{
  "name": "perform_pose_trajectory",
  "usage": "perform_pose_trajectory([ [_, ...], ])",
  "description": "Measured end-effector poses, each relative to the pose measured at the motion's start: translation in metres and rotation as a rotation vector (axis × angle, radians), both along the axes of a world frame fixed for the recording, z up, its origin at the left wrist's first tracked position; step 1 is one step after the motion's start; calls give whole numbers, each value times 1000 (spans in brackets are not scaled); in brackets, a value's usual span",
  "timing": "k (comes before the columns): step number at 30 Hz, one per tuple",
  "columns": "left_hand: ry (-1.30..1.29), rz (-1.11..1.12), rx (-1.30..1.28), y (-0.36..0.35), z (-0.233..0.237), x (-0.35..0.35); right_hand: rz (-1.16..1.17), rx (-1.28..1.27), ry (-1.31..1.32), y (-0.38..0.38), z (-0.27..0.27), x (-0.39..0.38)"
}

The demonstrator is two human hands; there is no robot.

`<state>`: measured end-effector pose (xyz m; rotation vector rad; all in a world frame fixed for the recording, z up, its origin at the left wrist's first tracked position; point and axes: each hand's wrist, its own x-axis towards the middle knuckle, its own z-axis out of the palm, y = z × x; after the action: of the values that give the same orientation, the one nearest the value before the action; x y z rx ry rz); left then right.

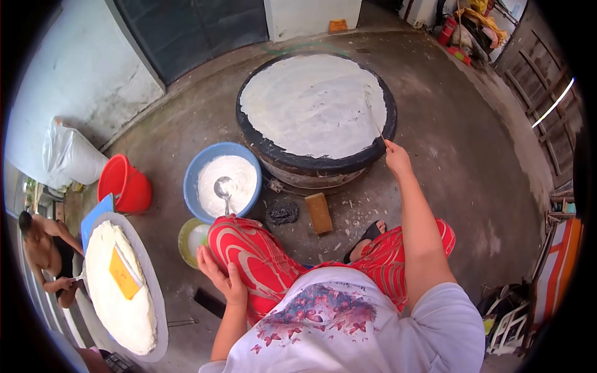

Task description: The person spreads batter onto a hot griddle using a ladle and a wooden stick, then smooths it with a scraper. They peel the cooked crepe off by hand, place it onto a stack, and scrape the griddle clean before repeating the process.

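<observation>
My right hand (398, 158) is closed on the end of a thin stick (375, 118), which reaches over the right part of a large round black-rimmed griddle (390, 115). White batter (305, 102) covers most of the griddle's surface. My left hand (222, 276) is empty, its fingers apart, beside my left knee. Near that knee is a blue basin (190, 183) of white batter with a metal ladle (222, 186) in it. A green bowl (185, 245) with pale liquid is partly hidden behind the knee.
A brick (319, 213) and a dark scouring pad (282, 212) lie before me. At left are a red bucket (134, 186), a white sack (74, 155), and a round board (160, 311) with a white stack and yellow scraper (124, 273). Another person (46, 248) is beyond.
</observation>
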<state>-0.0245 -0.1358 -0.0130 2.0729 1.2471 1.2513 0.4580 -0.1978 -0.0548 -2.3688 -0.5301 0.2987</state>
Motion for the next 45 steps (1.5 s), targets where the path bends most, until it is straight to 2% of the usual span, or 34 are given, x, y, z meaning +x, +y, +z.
perform_pose_trajectory([
  [8,-75,-5,-29,-1,-5,0,73,-63,-34,-34,3,-13],
  [10,-70,-5,-31,-1,-4,0,166,137,-187,-45,-3,-13],
  [11,-51,-6,-24,-1,-5,-1,165,141,-189,-51,-2,-8],
  [13,-31,-5,-14,0,-5,-2,-145,244,538,-55,37,-21],
  [16,-35,-15,-17,-2,-4,-1,-226,344,519,-51,33,-20],
  [20,-18,-6,8,-3,-2,0,-222,358,462,-28,9,0],
  [22,-18,-1,1,-3,-2,0,-111,303,147,-10,0,4],
  [27,-42,-1,-2,-3,-2,1,-112,156,249,6,24,-11],
  [29,-48,0,-6,-3,-3,1,-101,125,248,3,13,-4],
  [31,-52,-1,-10,-3,-4,0,46,127,23,-4,-10,7],
  [32,-66,-6,-13,-3,-5,0,47,126,20,-11,-10,8],
  [34,-85,-6,-18,-2,-6,-1,-67,208,384,-26,24,-12],
  [35,-95,-13,-19,-2,-6,-1,-64,205,381,-33,31,-17],
  [37,-110,-11,-23,-3,-7,-2,-153,345,682,-45,38,-22],
  [41,-272,5,-123,-2,-5,-4,-94,420,663,-43,36,-37],
  [43,-346,78,-175,5,-7,-7,191,546,338,-26,48,-64],
  [45,-313,195,-208,21,-23,-20,258,580,454,-13,61,-91],
])
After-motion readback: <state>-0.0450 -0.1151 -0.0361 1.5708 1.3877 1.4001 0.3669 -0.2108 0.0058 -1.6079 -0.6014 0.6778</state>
